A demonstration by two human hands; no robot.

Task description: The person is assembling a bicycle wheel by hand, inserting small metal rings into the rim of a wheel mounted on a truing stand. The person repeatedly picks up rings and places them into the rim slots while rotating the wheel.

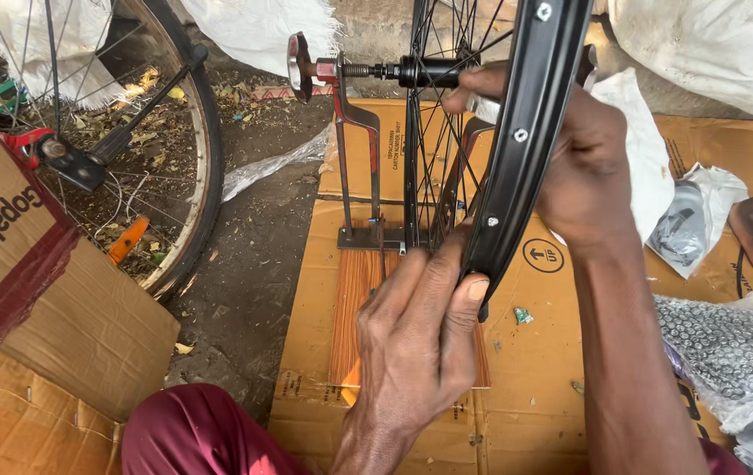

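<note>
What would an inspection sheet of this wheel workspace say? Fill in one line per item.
Surface: flattened cardboard on dirt ground.
Job's things: black rim, spoked, upright in a truing stand on a wooden base.
Clutter: bag of nipples, white plastic bags, paper scraps.
Grippers: left hand grips the rim's lower edge; right hand reaches to the hub.
Cables: nothing seen.
Surroundings: second wheel, cardboard boxes, dry leaves.

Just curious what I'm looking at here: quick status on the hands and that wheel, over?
Left hand pinching black rim. Right hand across rim, fingers at hub. Wheel upright in metal stand. Nothing blocking.
</note>
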